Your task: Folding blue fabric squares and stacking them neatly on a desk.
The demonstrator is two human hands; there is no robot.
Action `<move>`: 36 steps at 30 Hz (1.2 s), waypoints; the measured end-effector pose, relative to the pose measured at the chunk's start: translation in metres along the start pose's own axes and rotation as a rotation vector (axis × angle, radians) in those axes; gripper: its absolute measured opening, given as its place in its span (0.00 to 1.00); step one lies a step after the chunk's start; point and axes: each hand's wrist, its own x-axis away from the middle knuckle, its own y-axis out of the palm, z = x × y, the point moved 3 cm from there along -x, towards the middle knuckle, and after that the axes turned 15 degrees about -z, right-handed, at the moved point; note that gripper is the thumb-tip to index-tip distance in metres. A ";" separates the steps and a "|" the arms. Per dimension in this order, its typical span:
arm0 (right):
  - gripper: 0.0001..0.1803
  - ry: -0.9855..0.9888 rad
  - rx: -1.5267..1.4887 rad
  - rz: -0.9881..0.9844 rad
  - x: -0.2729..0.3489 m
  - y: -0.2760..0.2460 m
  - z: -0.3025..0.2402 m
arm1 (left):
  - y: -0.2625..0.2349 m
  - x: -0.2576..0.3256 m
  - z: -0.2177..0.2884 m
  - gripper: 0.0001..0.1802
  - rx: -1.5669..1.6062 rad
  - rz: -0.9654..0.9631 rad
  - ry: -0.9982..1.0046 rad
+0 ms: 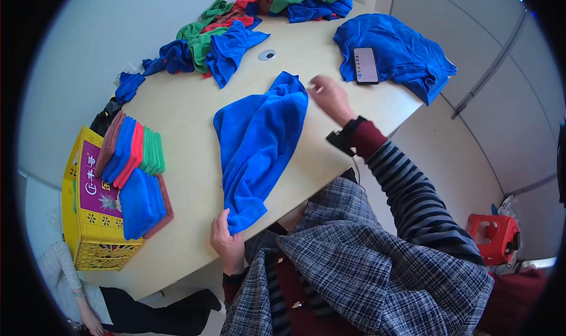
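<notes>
A rumpled blue cloth lies lengthwise across the pale table in front of me. My left hand pinches its near corner at the table's front edge, thumb on top. Just beyond the cloth's far right corner is my right hand, raised a little with its fingers bent. Motion smears those fingers, and whether they touch the corner cannot be made out. A dark band circles my right wrist.
Folded cloths in several colours stack at the left beside a yellow crate. Loose cloths heap along the back. At the far right, a phone rests against a blue cloth pile. A small round object lies between. Another person sits lower left.
</notes>
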 end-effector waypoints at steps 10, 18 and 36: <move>0.15 0.731 -0.252 0.019 -0.030 -0.106 0.212 | 0.012 0.001 0.005 0.26 -0.044 0.093 0.014; 0.14 0.543 -0.908 -0.079 -0.034 -0.098 0.181 | 0.015 0.003 0.003 0.25 -0.078 0.104 0.016; 0.16 0.536 -0.987 0.129 -0.114 -0.167 0.261 | 0.017 0.000 0.003 0.26 -0.075 0.109 -0.021</move>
